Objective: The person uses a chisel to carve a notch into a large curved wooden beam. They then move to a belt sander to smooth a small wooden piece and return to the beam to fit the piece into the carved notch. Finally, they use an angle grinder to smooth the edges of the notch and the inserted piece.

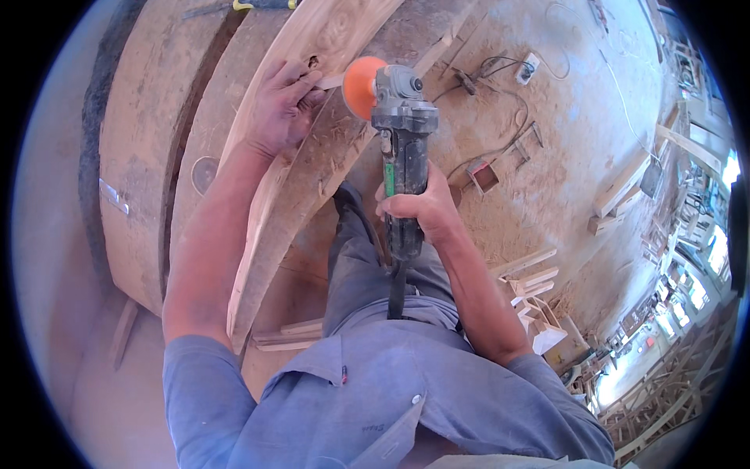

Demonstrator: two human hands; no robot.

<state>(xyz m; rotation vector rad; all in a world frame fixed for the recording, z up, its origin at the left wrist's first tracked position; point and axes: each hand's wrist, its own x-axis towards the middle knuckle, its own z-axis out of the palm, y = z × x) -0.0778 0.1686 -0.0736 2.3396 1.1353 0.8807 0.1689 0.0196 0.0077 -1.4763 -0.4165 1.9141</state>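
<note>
One right hand (422, 205) holds a grinder (405, 148) between plank edge (345, 39) and wide floor (570, 156).

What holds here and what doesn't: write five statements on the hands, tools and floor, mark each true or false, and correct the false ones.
1. The right hand grips the angle grinder. True.
2. The grinder's disc is blue. False: the disc is orange.
3. Both hands hold the grinder. False: the left hand is at the pale curved timber, off the grinder.
4. A yellow-handled tool lies near the top edge, left of the grinder. True.
5. The red box sits on the timber. False: the red box is on the floor.
</note>
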